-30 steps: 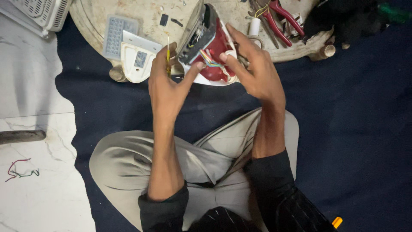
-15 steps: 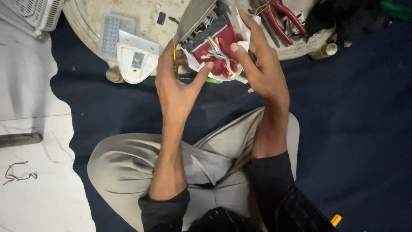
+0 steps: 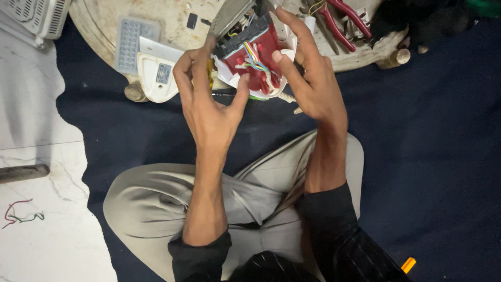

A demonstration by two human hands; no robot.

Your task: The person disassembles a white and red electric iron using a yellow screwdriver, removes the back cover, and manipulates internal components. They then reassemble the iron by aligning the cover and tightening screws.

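Both my hands hold a small opened device (image 3: 251, 62) with a red inner board, a white shell and several coloured wires showing. My left hand (image 3: 209, 99) grips its left side, thumb pressed against the red part's lower edge. My right hand (image 3: 308, 78) clasps the right side, thumb on the red board and fingers reaching over the top. A grey metal piece (image 3: 229, 15) sticks up from the device's upper left. The device sits above my crossed legs in light grey trousers (image 3: 156, 203).
A round worn board (image 3: 177, 21) lies ahead with a grey keypad (image 3: 130, 44), a white casing piece (image 3: 156, 78) and red-handled pliers (image 3: 342, 18). Dark blue cloth (image 3: 428, 156) covers the floor. Pale marble floor (image 3: 36, 156) with wire scraps (image 3: 18, 214) lies left.
The device has turned so its red inside faces me more squarely, and both hands have shifted their grip. My left thumb moved in against the red part.
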